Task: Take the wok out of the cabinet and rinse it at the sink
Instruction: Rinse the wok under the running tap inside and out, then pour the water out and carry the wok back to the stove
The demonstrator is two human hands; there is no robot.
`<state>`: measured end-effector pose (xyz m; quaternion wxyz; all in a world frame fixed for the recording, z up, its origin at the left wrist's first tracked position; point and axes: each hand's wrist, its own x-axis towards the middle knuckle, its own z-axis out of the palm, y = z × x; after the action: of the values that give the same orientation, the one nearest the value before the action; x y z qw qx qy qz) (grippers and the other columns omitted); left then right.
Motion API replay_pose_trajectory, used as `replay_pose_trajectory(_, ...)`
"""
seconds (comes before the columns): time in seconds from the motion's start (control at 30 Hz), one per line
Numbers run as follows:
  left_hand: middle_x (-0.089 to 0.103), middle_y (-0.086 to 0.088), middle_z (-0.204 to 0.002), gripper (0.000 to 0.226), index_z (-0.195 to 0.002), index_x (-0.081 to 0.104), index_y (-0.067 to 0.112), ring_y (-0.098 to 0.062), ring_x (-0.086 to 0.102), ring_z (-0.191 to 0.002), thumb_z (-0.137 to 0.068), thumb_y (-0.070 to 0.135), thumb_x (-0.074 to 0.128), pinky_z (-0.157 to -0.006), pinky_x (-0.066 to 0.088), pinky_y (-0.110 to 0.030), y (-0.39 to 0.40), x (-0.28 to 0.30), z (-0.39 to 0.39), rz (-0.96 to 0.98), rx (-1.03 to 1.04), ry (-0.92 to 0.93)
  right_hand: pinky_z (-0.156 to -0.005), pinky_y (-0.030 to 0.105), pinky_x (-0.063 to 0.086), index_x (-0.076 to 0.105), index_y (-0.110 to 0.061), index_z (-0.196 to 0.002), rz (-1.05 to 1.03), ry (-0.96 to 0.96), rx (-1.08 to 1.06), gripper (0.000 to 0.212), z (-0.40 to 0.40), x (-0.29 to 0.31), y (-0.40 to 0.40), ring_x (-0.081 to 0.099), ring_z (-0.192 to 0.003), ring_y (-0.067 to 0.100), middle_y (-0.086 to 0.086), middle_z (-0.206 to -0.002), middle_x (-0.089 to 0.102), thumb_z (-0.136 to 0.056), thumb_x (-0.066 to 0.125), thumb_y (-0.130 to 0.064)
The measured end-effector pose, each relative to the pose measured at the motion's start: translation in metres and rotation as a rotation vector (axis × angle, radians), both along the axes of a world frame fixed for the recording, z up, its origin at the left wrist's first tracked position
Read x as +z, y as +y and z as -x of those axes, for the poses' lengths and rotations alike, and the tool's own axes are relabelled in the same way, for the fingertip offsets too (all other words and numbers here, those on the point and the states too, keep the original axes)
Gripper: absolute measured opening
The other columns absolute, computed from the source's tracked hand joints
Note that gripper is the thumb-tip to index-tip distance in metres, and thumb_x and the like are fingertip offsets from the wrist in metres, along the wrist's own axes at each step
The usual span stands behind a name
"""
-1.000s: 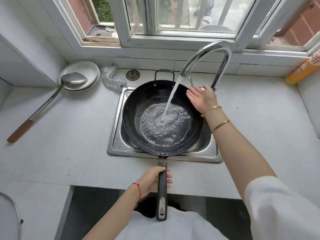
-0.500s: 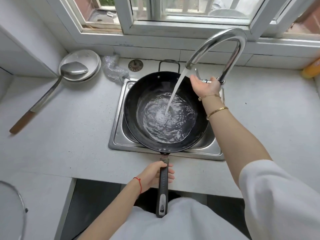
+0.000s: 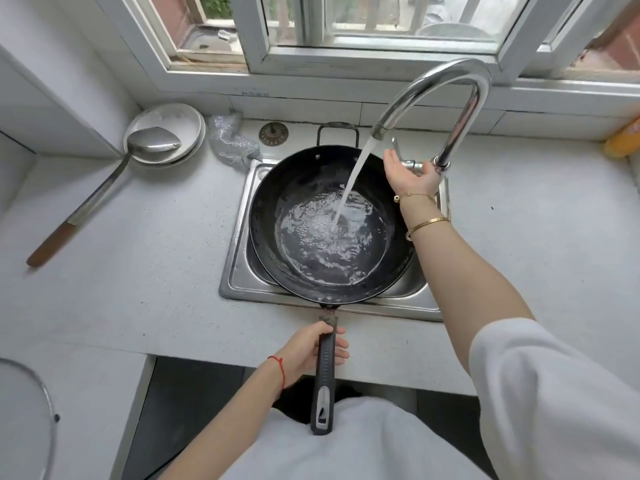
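A ladle (image 3: 104, 188) rests in stacked white plates (image 3: 173, 133) at ten o'clock — a steel scourer (image 3: 230, 142) just beside. An orange bottle (image 3: 623, 142) stands at two o'clock.

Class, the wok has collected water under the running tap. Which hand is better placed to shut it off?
Right. The right hand rests at the tap lever, while the left hand grips the wok handle.
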<state>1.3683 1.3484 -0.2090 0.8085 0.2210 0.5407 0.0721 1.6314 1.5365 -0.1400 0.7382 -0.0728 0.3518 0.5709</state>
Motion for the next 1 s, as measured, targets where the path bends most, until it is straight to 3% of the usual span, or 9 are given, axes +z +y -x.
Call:
replay_pose_trajectory(0.13, 0.067, -0.016, -0.093, 0.034, -0.120, 0.057, -0.003, -0.027, 0.067, -0.081, -0.101, 0.016, 0.037, -0.087, 0.056, -0.040, 0.000, 0.001, -0.001, -0.011, -0.002, 0.006, -0.122, 0.040, 0.020, 0.019, 0.006, -0.151, -0.016, 0.030, -0.065, 0.059, -0.006, 0.003, -0.001, 0.022, -0.150, 0.030, 0.020, -0.160, 0.026, -0.105, 0.037, -0.026)
replay_pose_trajectory(0.33, 0.070, -0.017, -0.092, 0.034, -0.119, 0.059, -0.003, -0.028, 0.069, -0.081, -0.100, 0.018, 0.039, -0.086, 0.056, -0.040, 0.000, -0.002, 0.000, -0.013, -0.003, 0.025, -0.123, 0.041, 0.015, 0.015, 0.009, -0.151, -0.023, -0.034, -0.028, 0.061, -0.014, 0.009, -0.008, 0.017, -0.151, 0.032, 0.021, -0.162, 0.020, -0.107, 0.034, -0.028)
replay_pose_trajectory(0.47, 0.071, -0.016, -0.095, 0.034, -0.118, 0.060, -0.002, -0.027, 0.070, -0.084, -0.100, 0.019, 0.041, -0.088, 0.057, -0.040, 0.000, -0.005, 0.001, -0.022, -0.010, 0.029, -0.123, 0.040, 0.017, 0.018, 0.009, -0.152, 0.069, -0.249, 0.116, 0.061, -0.015, 0.010, -0.018, 0.021, -0.150, 0.032, 0.021, -0.160, 0.025, -0.108, 0.027, -0.032)
replay_pose_trajectory(0.57, 0.071, -0.016, -0.097, 0.034, -0.119, 0.060, -0.002, -0.028, 0.069, -0.088, -0.100, 0.019, 0.042, -0.091, 0.056, -0.041, 0.000, -0.006, 0.000, -0.024, -0.001, 0.034, -0.120, 0.042, 0.027, 0.027, 0.007, -0.150, 0.123, -0.453, 0.271, 0.054, -0.006, 0.010, -0.032, 0.033, -0.145, 0.033, 0.020, -0.155, 0.038, -0.108, 0.029, -0.028)
replay_pose_trajectory(0.63, 0.071, -0.017, -0.100, 0.033, -0.119, 0.061, 0.000, -0.029, 0.069, -0.093, -0.100, 0.020, 0.042, -0.093, 0.055, -0.042, -0.001, -0.006, 0.000, -0.040, -0.009, 0.043, -0.112, 0.041, 0.040, 0.039, 0.004, -0.143, 0.163, -0.675, 0.427, 0.045, 0.005, 0.010, -0.045, 0.048, -0.134, 0.033, 0.019, -0.143, 0.052, -0.107, 0.033, -0.022)
replay_pose_trajectory(0.7, 0.070, -0.017, -0.103, 0.033, -0.120, 0.060, 0.000, -0.028, 0.069, -0.094, -0.101, 0.020, 0.042, -0.090, 0.057, -0.040, -0.002, -0.005, 0.000, -0.060, -0.011, 0.051, -0.092, 0.034, 0.054, 0.055, 0.001, -0.125, 0.278, -1.039, 0.669, 0.036, 0.020, 0.009, -0.060, 0.064, -0.108, 0.029, 0.017, -0.117, 0.065, -0.106, 0.034, -0.022)
replay_pose_trajectory(0.8, 0.071, -0.015, -0.102, 0.031, -0.121, 0.059, 0.000, -0.026, 0.070, -0.090, -0.101, 0.018, 0.042, -0.082, 0.059, -0.035, -0.002, -0.004, -0.001, -0.093, -0.005, 0.085, -0.055, 0.023, 0.052, 0.066, -0.006, -0.085, 0.432, -1.614, 0.945, 0.030, 0.047, 0.003, -0.094, 0.060, -0.061, 0.017, 0.009, -0.073, 0.067, -0.101, 0.041, -0.015)
replay_pose_trajectory(0.9, 0.072, -0.012, -0.100, 0.029, -0.119, 0.058, 0.001, -0.023, 0.070, -0.088, -0.100, 0.017, 0.044, -0.076, 0.059, -0.031, -0.003, -0.004, -0.002, -0.132, -0.018, 0.130, -0.056, 0.026, 0.052, 0.068, -0.001, -0.075, 0.410, -2.087, 1.137, 0.033, 0.070, -0.002, -0.137, 0.062, -0.054, 0.010, 0.005, -0.064, 0.068, -0.095, 0.045, -0.015)
replay_pose_trajectory(1.0, 0.070, -0.008, -0.096, 0.026, -0.118, 0.057, 0.002, -0.019, 0.068, -0.083, -0.100, 0.015, 0.044, -0.063, 0.054, -0.022, -0.002, -0.001, -0.004, -0.162, -0.033, 0.154, -0.066, 0.038, 0.051, 0.062, 0.001, -0.075, 0.399, -2.382, 1.331, 0.034, 0.091, -0.009, -0.172, 0.065, -0.072, 0.030, 0.016, -0.075, 0.070, -0.096, 0.046, -0.021)
